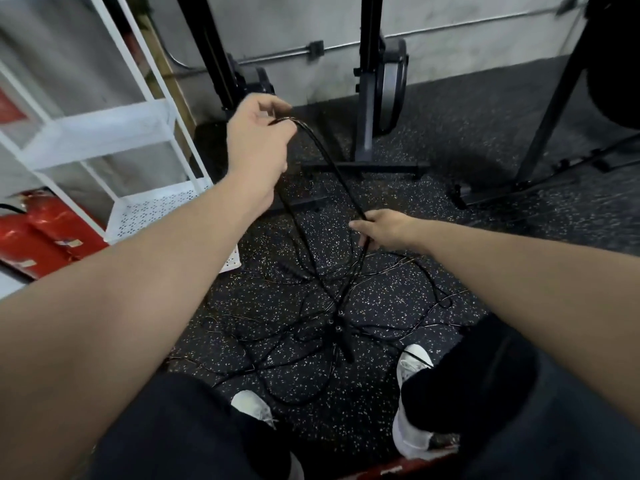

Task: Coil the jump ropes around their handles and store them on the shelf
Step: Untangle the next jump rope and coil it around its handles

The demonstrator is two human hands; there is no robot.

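We see a thin black jump rope [332, 174] — doubled, hanging near-vertical toward tangled ropes [311, 341]. Our left hand [258, 140] pinches its top; our right hand [379, 228] grips lower — hands apart.

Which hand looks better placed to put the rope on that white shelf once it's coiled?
Probably the left hand: it pinches the top of the rope loop, raised right beside the white shelf. The right hand grips the rope lower, farther from it.
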